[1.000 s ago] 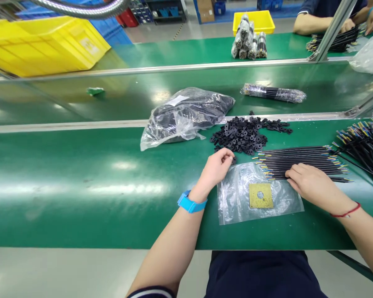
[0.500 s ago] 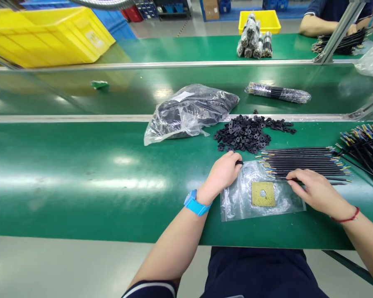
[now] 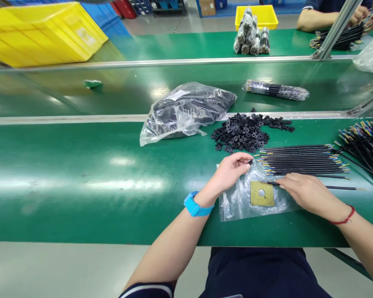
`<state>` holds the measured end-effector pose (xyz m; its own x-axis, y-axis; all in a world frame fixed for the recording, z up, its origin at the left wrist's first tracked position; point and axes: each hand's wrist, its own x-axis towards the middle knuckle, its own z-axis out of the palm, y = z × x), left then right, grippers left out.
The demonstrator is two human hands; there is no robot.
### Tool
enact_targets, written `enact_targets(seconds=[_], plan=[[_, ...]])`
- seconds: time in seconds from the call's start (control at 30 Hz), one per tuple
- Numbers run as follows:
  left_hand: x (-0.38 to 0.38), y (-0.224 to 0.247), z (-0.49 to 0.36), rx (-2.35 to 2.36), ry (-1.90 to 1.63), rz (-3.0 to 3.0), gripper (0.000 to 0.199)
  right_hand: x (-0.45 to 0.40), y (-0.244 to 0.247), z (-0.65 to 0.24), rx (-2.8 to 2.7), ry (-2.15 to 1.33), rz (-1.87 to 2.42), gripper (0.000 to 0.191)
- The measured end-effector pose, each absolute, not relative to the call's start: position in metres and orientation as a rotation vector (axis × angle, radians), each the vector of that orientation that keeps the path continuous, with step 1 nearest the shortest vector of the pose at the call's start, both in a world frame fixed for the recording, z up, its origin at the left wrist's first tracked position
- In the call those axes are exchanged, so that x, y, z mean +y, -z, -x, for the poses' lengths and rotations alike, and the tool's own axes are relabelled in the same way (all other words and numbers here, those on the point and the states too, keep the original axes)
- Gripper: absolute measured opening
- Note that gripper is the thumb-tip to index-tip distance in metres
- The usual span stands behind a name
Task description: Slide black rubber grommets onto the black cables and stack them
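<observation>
Between its fingertips my left hand [image 3: 235, 170] pinches a small black piece [image 3: 250, 162], over the upper left of a clear plastic bag [image 3: 236, 205]. My right hand [image 3: 307, 191] is closed on a black cable [image 3: 342, 188], whose left end points toward a yellow square plate [image 3: 262, 193] with a central hole, lying on the bag. Just above my right hand is a row of black cables [image 3: 301, 160] with coloured wire ends. A heap of small black pieces [image 3: 242, 132] lies beyond my left hand.
A filled plastic bag [image 3: 186, 109] lies left of the heap. A wrapped cable bundle [image 3: 276, 90] sits beyond the metal rail [image 3: 65, 120]. More loose cables [image 3: 366, 149] are at the right. Across the table, a person's hands [image 3: 360, 17] handle cables.
My left hand has moved right with the black piece. My right hand has drawn one cable nearer, away from the row, and its left end now reaches the yellow plate.
</observation>
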<state>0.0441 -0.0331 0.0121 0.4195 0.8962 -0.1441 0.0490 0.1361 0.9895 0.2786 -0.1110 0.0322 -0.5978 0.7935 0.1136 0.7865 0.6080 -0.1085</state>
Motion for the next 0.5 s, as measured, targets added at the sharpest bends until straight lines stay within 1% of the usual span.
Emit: enact_targets(seconds=[0.1, 0.2, 0.33, 0.5], plan=[[-0.037, -0.016, -0.048, 0.881, -0.721, -1.087, 0.015, -0.106, -0.042, -0.278, -2.501, -0.259, 1.311, 0.025], [-0.040, -0.021, -0.049, 0.803, -0.694, -0.889, 0.014, -0.099, -0.052, -0.271, -2.371, -0.341, 1.312, 0.024], [-0.043, -0.026, -0.047, 0.731, -0.679, -0.755, 0.016, -0.089, -0.055, -0.263, -2.328, -0.257, 1.302, 0.021], [-0.043, -0.029, -0.046, 0.703, -0.710, -0.707, 0.016, -0.088, -0.047, -0.261, -2.313, -0.127, 1.332, 0.021]])
